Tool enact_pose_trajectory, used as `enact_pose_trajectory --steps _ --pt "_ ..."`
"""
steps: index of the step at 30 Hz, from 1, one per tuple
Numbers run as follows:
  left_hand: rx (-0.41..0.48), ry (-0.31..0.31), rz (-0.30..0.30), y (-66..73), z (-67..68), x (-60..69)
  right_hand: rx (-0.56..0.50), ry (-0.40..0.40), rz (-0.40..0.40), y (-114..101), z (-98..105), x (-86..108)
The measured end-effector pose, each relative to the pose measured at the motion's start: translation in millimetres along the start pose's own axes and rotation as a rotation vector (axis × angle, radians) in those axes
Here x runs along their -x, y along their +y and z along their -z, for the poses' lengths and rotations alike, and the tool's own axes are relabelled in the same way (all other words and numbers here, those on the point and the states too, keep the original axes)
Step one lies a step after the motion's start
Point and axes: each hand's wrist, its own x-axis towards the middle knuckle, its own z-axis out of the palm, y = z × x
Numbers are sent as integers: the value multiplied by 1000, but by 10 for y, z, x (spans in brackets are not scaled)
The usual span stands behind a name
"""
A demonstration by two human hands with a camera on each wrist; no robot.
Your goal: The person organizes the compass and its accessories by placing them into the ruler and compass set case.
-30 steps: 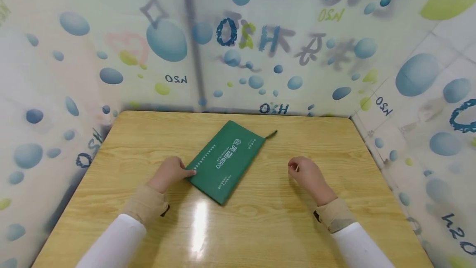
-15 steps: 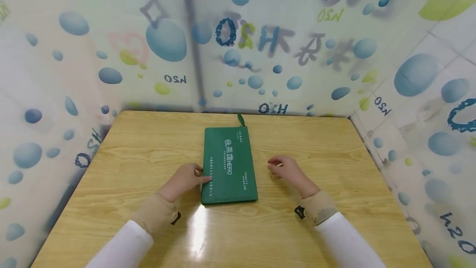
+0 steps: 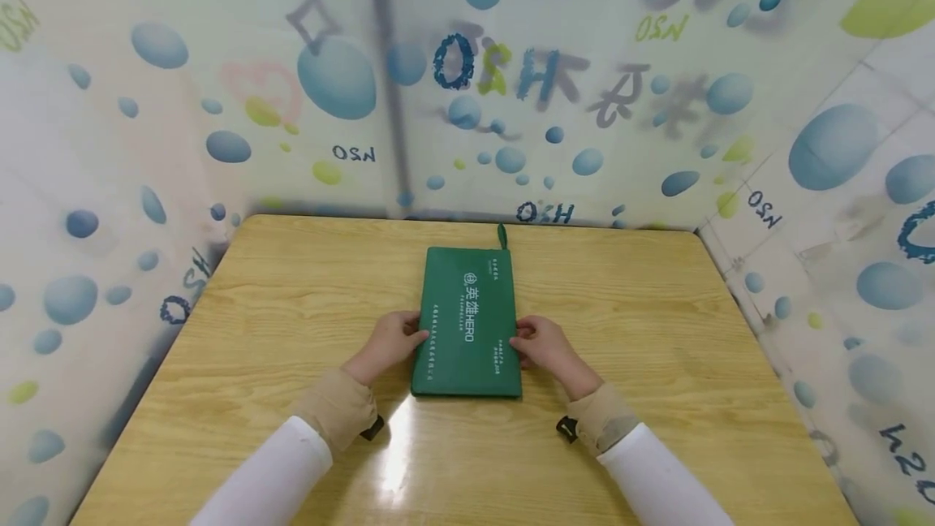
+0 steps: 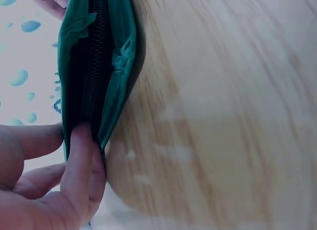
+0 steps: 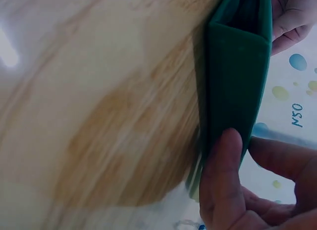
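Observation:
A green zip pouch [image 3: 453, 355] with white lettering lies flat on the wooden table, its short wrist strap [image 3: 502, 236] pointing to the back. My left hand [image 3: 387, 343] pinches its left long edge, thumb on top. In the left wrist view, that side gapes a little around a dark zipper [image 4: 93, 66], and a fingertip reaches into the gap. My right hand [image 3: 551, 351] holds the right long edge, thumb over the top face. Seen from the right wrist, its fingers press the smooth closed side [image 5: 235, 86] of the pouch. The inside of the pouch is mostly hidden.
The wooden table [image 3: 621, 291] extends around the pouch on all sides. Walls with blue and green bubble prints [image 3: 336, 79] stand behind the table and along both sides. A bright reflection shows on the tabletop near the front.
The pouch has turned from slanted to nearly straight and shifted right, with my left hand on it. My right hand has come in from the right and taken hold of the right edge.

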Motion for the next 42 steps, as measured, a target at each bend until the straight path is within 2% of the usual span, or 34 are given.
enact_pose_trajectory --steps 5,11,18,27,39,42 --pt "-7 24 -13 -6 -8 26 41 -7 3 -9 2 3" --pt "-9 45 2 3 -34 24 10 -12 2 12 22 -34" --pt "1 18 -8 51 -122 -21 22 11 53 48 126 38" --pt "21 24 -35 100 -216 -70 41 30 -8 115 171 30" --pt "9 11 -28 105 -197 -78 24 27 -10 118 158 7" --pt "34 -9 1 78 -174 -42 59 9 7 130 170 10"
